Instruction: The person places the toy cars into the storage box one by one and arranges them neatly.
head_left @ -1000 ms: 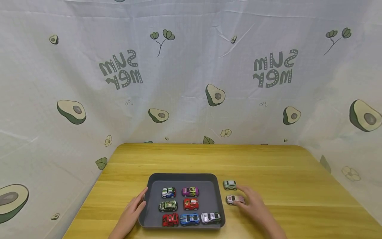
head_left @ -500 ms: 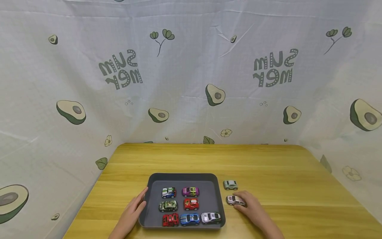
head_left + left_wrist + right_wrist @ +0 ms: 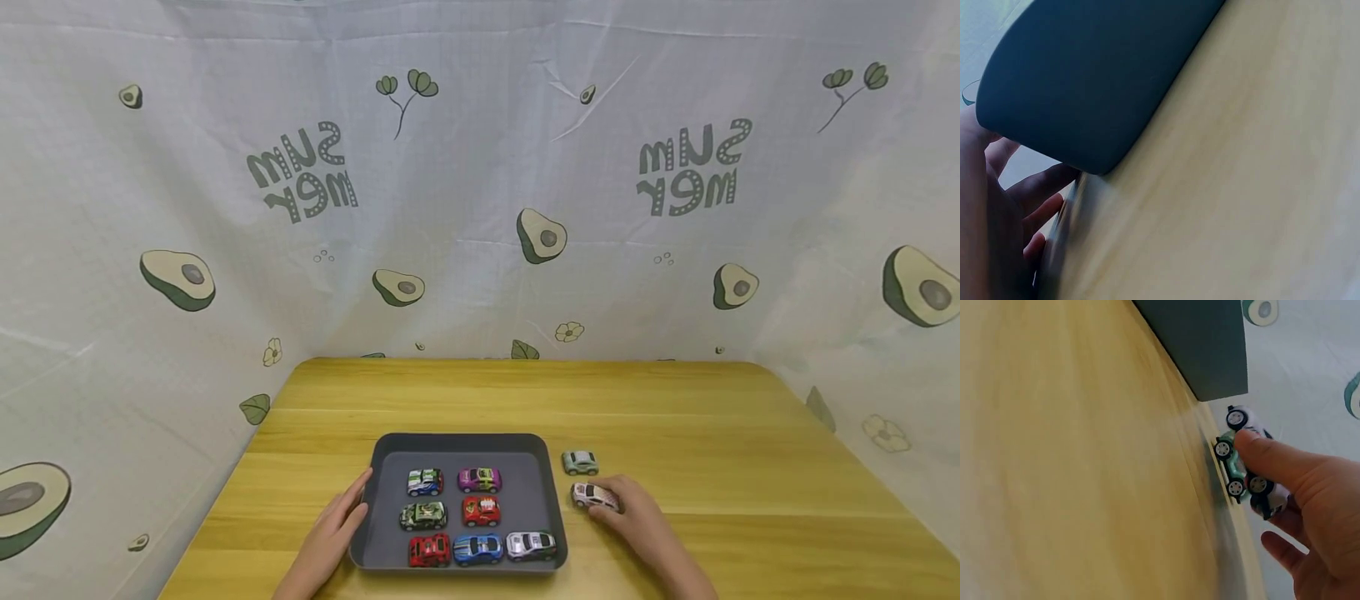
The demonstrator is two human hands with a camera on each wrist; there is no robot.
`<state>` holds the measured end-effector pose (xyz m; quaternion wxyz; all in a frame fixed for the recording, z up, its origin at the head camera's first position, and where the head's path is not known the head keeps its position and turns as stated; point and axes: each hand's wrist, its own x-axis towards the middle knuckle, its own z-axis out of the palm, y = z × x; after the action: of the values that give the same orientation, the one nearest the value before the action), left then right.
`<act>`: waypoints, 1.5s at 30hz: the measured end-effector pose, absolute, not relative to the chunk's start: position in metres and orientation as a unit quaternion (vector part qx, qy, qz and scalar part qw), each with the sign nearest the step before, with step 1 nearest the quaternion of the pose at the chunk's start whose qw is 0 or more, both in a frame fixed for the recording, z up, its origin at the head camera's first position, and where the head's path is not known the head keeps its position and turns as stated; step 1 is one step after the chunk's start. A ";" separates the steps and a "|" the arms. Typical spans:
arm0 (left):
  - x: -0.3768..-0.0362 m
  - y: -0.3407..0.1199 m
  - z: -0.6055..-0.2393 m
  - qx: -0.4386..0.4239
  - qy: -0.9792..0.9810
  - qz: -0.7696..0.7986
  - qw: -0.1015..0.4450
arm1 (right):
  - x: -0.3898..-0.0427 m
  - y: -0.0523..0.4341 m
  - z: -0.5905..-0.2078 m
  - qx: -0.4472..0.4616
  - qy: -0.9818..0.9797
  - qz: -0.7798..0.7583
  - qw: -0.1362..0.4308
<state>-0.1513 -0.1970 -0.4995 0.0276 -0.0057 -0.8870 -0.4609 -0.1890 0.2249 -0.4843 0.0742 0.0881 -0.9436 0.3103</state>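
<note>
My right hand (image 3: 636, 510) pinches a white-and-pink toy car (image 3: 594, 497) between thumb and fingers, just right of the dark grey tray. In the right wrist view the thumb lies along the side of this toy car (image 3: 1261, 486), whose wheels show. A mint-green toy car (image 3: 580, 462) stands on the table just beyond it, partly hidden behind the held car in the right wrist view. My left hand (image 3: 326, 533) rests with extended fingers against the left side of the tray (image 3: 463, 442). In the left wrist view the fingers (image 3: 1041, 187) are by the tray's wall (image 3: 1104, 75).
Several toy cars stand in the tray, among them a purple one (image 3: 480, 480), a camouflage one (image 3: 423, 516), a blue one (image 3: 477, 549) and a silver one (image 3: 531, 546). The wooden table (image 3: 675, 417) ends at a patterned curtain (image 3: 465, 167).
My right hand has closed its fingers on the white-and-pink car, which has shifted slightly up in the head view. The left hand and the tray stay in place.
</note>
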 end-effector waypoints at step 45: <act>-0.152 -0.197 -0.501 -0.001 -0.890 -0.454 0.030 | -0.187 0.154 -0.461 0.268 -0.928 0.227 0.122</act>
<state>-0.1521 -0.1971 -0.5011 0.0298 -0.0013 -0.8903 -0.4544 -0.1872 0.1538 -0.4609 0.1224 0.2685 -0.9281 0.2272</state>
